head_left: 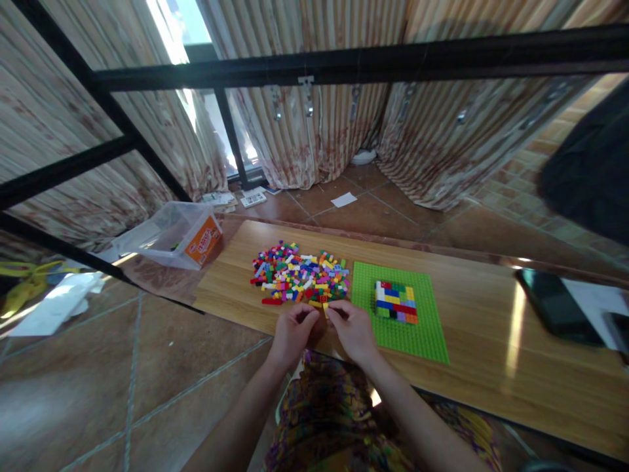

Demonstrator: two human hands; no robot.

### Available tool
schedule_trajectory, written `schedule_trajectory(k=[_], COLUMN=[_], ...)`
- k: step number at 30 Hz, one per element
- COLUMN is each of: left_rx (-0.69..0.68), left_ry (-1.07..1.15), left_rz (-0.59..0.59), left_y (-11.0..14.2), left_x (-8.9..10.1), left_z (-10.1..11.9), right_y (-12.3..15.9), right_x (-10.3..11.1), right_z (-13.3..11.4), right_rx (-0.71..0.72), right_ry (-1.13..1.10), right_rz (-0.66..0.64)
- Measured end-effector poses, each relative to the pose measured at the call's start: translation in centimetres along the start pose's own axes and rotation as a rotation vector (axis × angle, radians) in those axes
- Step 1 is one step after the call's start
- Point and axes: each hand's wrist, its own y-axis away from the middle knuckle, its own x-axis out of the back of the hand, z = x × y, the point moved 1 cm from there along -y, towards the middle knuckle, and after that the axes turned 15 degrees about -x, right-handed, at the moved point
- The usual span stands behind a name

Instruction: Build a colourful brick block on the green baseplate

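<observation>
My right hand (pixel 351 328) pinches a small yellow toy brick (pixel 325 311) between thumb and forefinger, at the front edge of the brick heap. My left hand (pixel 293 329) is beside it with thumb and fingers curled together; whatever they hold, if anything, is hidden. Just beyond both hands spreads a loose heap of many-coloured toy bricks (pixel 304 270). A red brick (pixel 272 301) lies apart at the heap's near left. To the right is a green studded baseplate (pixel 427 334), bearing a block of bricks (pixel 396 303) joined in mixed colours.
The wooden table (pixel 472 314) carries a dark tablet-like device (pixel 557 308) and white paper at its right. Left of the table, on the floor, stands a clear plastic bin (pixel 167 229) with an orange label. A black metal frame (pixel 344 63) crosses in front of striped curtains.
</observation>
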Motion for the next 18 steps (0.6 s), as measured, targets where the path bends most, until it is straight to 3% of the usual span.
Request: schedule_trajectory(k=[3,5,11,18], left_rx=[-0.244,-0.35,-0.388,-0.455], left_ry=[-0.343,-0.484,-0.562,-0.494], left_rz=[0.035,0.025,0.033,0.065], left_y=[-0.5,-0.6,-0.6,-0.6], left_x=[0.6,0.8,0.9,1.0], left_z=[-0.3,-0.4,-0.7,-1.3], right_y=[-0.3,-0.3,-0.5,-3.2], right_x=[0.6,0.8,0.9,0.4], right_z=[-0.6,-0.7,-0.9,-2.8], right_rx=[0.23,0.311,0.368,0.437], right_ry=[0.438,0.597,0.635,0.746], right_rz=[0.127,0.149,0.158,0.201])
